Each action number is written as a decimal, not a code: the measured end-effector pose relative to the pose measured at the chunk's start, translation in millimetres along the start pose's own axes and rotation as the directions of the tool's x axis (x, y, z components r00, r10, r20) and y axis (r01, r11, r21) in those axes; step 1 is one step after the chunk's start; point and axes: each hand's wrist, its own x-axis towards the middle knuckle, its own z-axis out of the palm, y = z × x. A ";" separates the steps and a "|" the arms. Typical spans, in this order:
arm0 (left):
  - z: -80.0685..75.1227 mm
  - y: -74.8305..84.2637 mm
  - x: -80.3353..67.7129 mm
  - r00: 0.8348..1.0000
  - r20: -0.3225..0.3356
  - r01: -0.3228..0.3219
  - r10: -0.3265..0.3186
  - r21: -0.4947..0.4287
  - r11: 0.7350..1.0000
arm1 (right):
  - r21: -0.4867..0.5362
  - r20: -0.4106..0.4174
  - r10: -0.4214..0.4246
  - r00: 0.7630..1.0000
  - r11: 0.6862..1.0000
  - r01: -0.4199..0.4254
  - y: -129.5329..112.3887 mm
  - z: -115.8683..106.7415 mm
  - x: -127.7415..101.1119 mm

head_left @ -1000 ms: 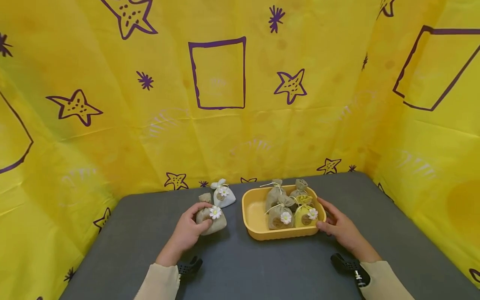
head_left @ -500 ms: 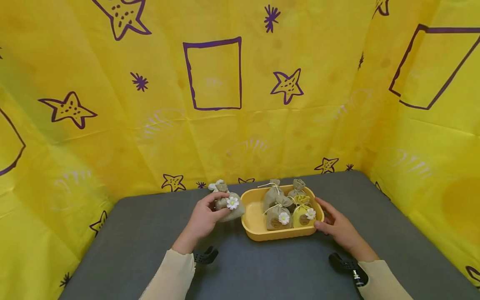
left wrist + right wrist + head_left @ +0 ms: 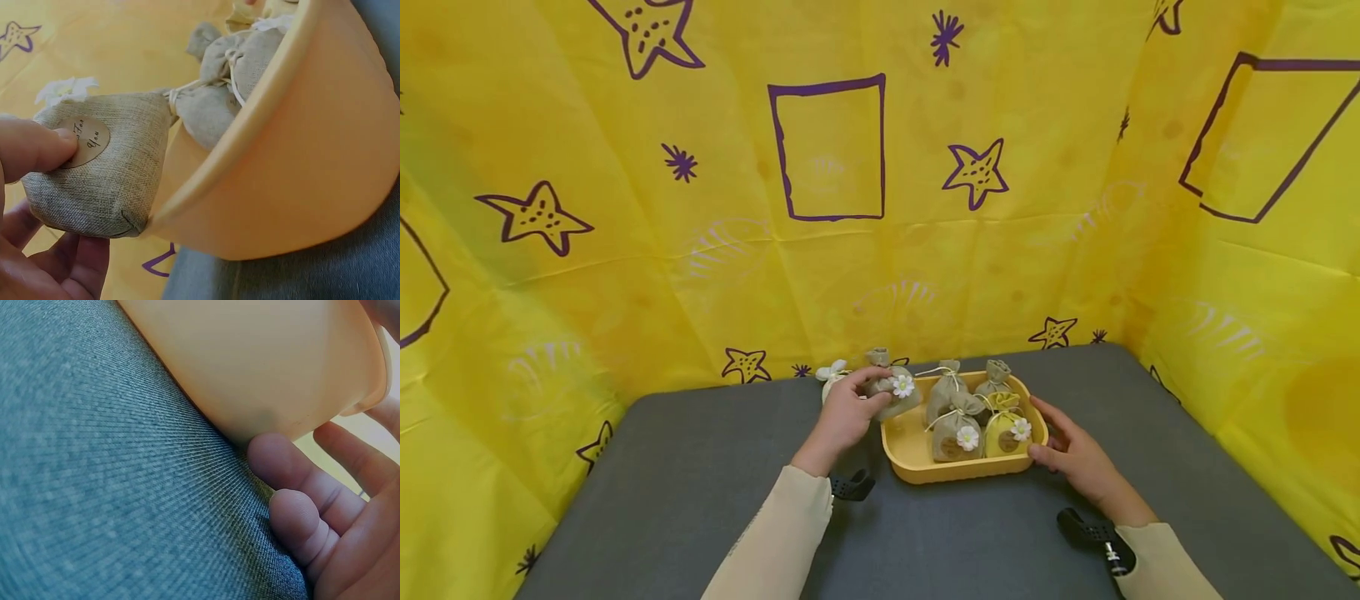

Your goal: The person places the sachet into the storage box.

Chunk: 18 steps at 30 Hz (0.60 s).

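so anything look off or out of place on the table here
Nothing looks spilled or damaged. One white pouch sits alone on the table, outside the yellow tray that holds four others. The left hand holds a burlap pouch over the tray's left rim, and the right hand rests against its right side.

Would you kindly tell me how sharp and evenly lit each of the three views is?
Head view: even, bright light, sharp all over, the straight lines slightly bowed. Left wrist view: the burlap sachet is crisp, the left hand at the edge soft. Right wrist view: the grey cloth sharp, the yellow tray and right hand blurred.
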 end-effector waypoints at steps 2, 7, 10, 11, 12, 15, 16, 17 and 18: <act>4.3 0.4 2.9 1.000 0.005 -0.002 0.002 0.005 1.000 | -0.006 -0.003 0.008 1.000 1.000 -0.008 1.2 -0.1 0.2; 13.7 1.1 6.2 1.000 0.029 0.000 -0.002 0.045 0.999 | -0.005 -0.003 0.008 1.000 1.000 -0.008 3.4 -0.6 1.2; 17.3 -0.5 6.4 0.999 0.042 0.005 -0.008 0.071 0.997 | 0.005 0.008 -0.005 1.000 1.000 0.005 2.4 -1.2 0.9; 18.2 -1.3 6.3 0.999 0.043 0.009 -0.013 0.079 0.997 | 0.010 0.010 -0.008 1.000 1.000 0.008 1.4 -1.3 0.6; 18.8 -1.7 6.2 0.999 0.042 0.018 -0.021 0.080 0.997 | 0.016 0.012 -0.010 1.000 1.000 0.010 -0.1 -1.1 0.2; 20.1 -2.8 6.3 0.998 0.043 0.035 -0.039 0.086 0.996 | 0.025 0.012 -0.011 1.000 1.000 0.010 -3.5 -0.4 -0.7; 20.4 -3.1 6.4 0.998 0.046 0.041 -0.046 0.098 0.994 | 0.024 0.012 -0.009 1.000 1.000 0.008 -4.2 -0.2 -1.0; 20.6 -3.3 6.6 0.997 0.051 0.045 -0.051 0.110 0.993 | 0.025 0.009 -0.006 1.000 1.000 0.006 -5.0 0.1 -1.4; 20.9 -4.1 7.2 0.997 0.059 0.044 -0.051 0.125 0.991 | 0.023 0.008 -0.005 1.000 1.000 0.005 -5.2 0.3 -1.6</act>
